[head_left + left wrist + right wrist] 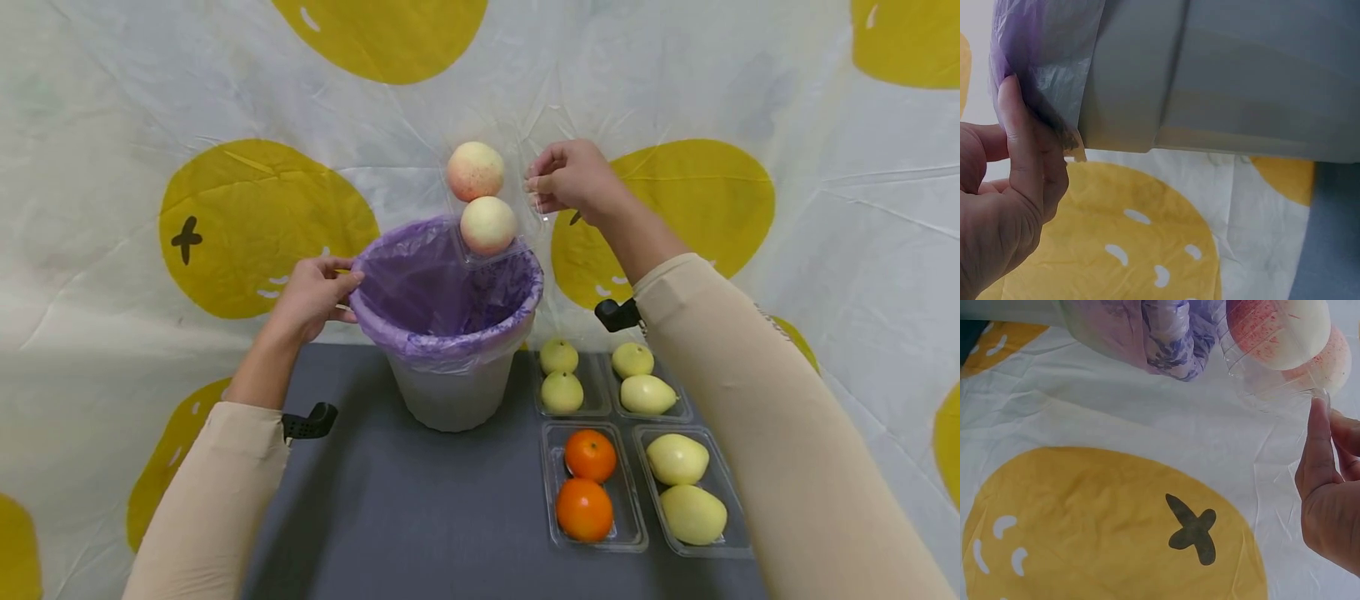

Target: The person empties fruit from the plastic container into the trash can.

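My left hand (311,296) pinches the rim of a pale bin (450,396) lined with a purple plastic bag (442,354). In the left wrist view, the fingers lie against the folded-over edge of the bag. Raised at the bin's right side, my right hand (576,179) pinches the edge of a clear plastic tray (1260,394). That tray is tilted steeply over the bin's opening. Inside it are two pinkish-white peaches, an upper peach (476,172) and a lower peach (488,226).
Right of the bin, on a dark grey tabletop (420,517), stand several clear trays. One tray (551,521) has two oranges (591,455); others bear green pears (562,392) and pale yellow fruits (693,515). A patterned white cloth (90,167) hangs behind.
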Available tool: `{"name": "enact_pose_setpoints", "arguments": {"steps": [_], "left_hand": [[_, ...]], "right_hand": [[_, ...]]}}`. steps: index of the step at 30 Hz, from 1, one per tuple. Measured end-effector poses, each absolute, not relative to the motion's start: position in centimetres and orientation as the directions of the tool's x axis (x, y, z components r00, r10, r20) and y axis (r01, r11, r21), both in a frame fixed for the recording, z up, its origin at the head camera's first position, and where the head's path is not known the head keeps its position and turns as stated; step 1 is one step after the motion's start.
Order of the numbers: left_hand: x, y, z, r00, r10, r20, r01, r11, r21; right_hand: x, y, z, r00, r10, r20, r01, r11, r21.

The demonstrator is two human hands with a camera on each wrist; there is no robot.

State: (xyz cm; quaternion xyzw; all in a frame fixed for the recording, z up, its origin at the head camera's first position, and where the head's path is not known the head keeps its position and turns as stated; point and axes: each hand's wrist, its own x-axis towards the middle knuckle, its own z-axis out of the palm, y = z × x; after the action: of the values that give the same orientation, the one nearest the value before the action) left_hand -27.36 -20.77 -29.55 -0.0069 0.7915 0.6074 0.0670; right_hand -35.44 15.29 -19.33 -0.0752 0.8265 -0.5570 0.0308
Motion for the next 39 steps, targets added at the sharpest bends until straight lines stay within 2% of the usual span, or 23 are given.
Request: {"name": "enact_pose_setpoints", "arguments": {"steps": [13, 23, 30, 39], "left_hand": [[-27.3, -20.9, -29.7, -0.987, 0.062, -0.146, -0.122, 0.292, 0.948], [-27.2, -21.1, -29.5, -0.991, 0.063, -0.122, -0.098, 0.294, 0.951], [-27.0, -21.0, -29.6, -0.99, 0.064, -0.127, -0.103, 0.296, 0.95], [-27.0, -20.5, -29.7, -0.991, 0.052, -0.123, -0.102, 0.295, 0.95]], "right_hand": [[-35.2, 14.5, -20.6, -0.973, -0.168, 0.16, -0.22, 0.459, -0.861], [-35.5, 13.2, -20.7, -0.963, -0.147, 0.224, -0.267, 0.453, -0.851], [-35.4, 12.4, -21.2, -0.962, -0.166, 0.217, -0.272, 0.507, -0.818], [-35.6, 12.1, -21.5, -0.95, -0.131, 0.284, -0.309, 0.541, -0.783]]}}
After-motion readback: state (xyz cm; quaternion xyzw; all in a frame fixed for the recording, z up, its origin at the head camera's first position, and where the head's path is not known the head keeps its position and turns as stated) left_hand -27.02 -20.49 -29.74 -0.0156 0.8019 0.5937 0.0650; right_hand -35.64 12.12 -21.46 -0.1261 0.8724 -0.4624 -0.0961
